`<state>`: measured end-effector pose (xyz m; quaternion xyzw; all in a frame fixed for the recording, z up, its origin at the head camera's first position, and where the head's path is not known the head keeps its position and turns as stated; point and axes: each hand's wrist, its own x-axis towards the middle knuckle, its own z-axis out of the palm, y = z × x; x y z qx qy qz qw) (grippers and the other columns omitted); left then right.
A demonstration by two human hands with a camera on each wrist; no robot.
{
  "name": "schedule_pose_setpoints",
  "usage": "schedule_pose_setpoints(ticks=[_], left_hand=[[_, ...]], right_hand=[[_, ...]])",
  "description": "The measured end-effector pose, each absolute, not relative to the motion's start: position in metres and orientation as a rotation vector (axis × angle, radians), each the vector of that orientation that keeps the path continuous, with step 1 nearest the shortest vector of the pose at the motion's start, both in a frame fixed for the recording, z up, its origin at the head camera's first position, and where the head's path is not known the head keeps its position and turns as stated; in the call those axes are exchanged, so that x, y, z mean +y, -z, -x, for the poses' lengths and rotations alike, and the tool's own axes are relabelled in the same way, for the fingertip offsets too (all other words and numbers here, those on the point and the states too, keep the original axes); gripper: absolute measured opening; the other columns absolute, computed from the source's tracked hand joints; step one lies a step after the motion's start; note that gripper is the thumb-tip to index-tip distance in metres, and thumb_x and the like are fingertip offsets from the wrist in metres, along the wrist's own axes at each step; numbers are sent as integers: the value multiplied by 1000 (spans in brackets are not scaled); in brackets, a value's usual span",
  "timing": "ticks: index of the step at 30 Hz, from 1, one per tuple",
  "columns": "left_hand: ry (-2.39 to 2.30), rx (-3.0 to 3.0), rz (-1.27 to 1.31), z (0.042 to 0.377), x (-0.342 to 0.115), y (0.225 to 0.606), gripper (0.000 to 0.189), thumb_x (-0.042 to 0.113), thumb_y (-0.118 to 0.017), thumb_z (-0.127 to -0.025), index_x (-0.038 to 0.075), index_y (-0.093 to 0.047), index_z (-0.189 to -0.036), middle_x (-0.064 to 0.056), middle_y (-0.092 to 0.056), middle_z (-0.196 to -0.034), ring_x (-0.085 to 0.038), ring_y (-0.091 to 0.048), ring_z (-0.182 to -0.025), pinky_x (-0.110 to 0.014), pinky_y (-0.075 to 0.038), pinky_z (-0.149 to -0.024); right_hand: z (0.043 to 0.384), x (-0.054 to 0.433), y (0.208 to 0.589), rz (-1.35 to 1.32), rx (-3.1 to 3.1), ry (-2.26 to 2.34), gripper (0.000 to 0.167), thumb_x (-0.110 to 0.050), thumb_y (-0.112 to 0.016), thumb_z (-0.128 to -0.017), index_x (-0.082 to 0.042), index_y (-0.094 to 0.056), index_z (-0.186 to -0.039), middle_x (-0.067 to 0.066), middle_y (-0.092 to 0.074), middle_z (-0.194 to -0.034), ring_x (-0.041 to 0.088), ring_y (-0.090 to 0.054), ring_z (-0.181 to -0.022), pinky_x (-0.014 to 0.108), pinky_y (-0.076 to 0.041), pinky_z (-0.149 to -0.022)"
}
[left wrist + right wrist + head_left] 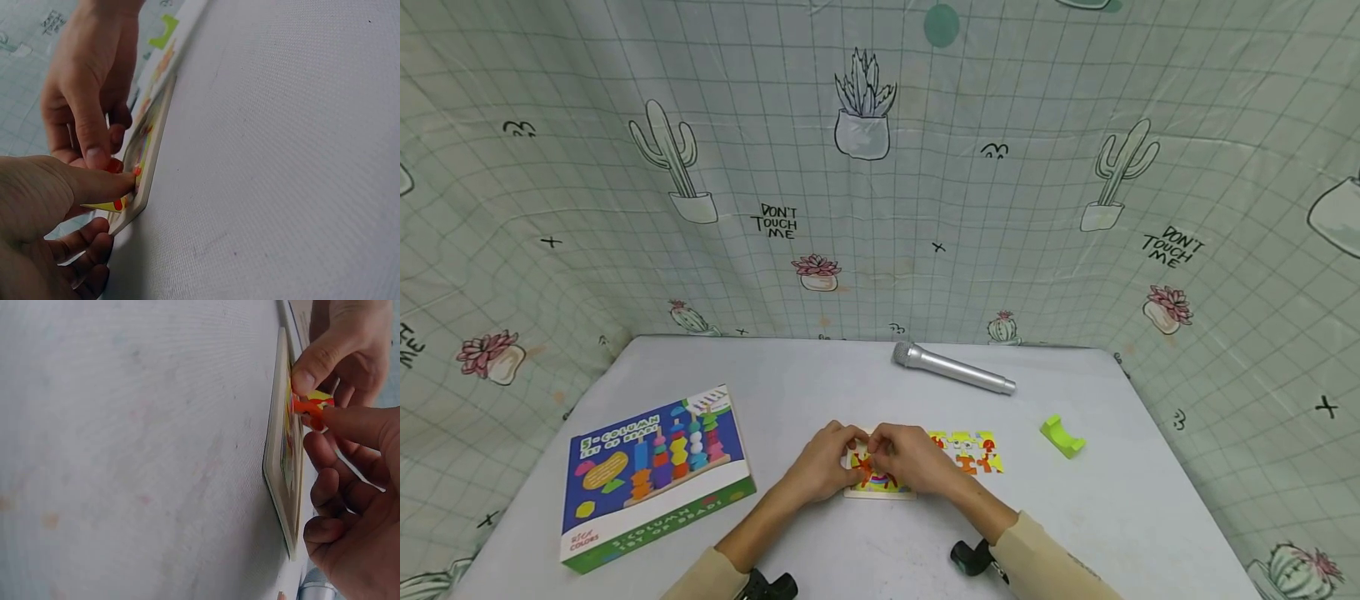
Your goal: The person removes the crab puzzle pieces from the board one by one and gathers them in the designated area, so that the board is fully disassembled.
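A jigsaw puzzle board [880, 496] with a pale wooden rim lies on the table, partly filled with bright pieces. My left hand [822, 463] is over its left side, and a yellow puzzle piece with red marks [103, 205] shows between thumb and fingers. Coming in from the right, my right hand [919, 458] pinches an orange-red puzzle piece [307, 409] close over the board, thumb against it. In the right wrist view the left thumb [306, 380] reaches down to the board right by these pieces. Both hands hide much of the board's upper part.
Several loose puzzle pieces [966, 452] lie right of the board. Farther back is a silver microphone [955, 369], with a lime-green curved block [1062, 437] at the right. A large bead-toy box [658, 475] takes up the left side. Patterned cloth [880, 208] hangs behind the table.
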<state>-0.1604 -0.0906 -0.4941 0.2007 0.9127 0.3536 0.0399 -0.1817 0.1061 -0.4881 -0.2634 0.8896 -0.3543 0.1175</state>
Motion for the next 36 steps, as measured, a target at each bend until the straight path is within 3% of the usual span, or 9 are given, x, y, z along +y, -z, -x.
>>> schedule_pose_setpoints(ticks=[17,29,36], left_hand=[[-1066,2806,-627,162,-91,492,42,10,-85,-77,7,-68,-115,-4,-55,-94,-16,-49,-82,-31,-41,-68],[-1071,2782,-584,160,-90,492,41,14,-83,-80,6,-67,-117,-6,-56,-98,-16,-48,-83,-31,-40,-71],[-1093,2777,-565,158,-89,491,42,13,-84,-80,5,-67,-118,-6,-55,-98,-17,-47,-83,-31,-39,-73]], right_hand=[[180,108,480,751,2566,1140,3,-19,-69,-95,-19,-66,-94,-9,-65,-85,6,-56,-66,24,-47,-59],[181,152,472,606,2672,1125,10,-13,-67,-93,-18,-72,-99,-10,-64,-82,11,-56,-77,25,-45,-69],[181,186,475,506,2673,1081,6,-14,-69,-93,-16,-73,-96,-5,-66,-80,11,-56,-65,26,-45,-56]])
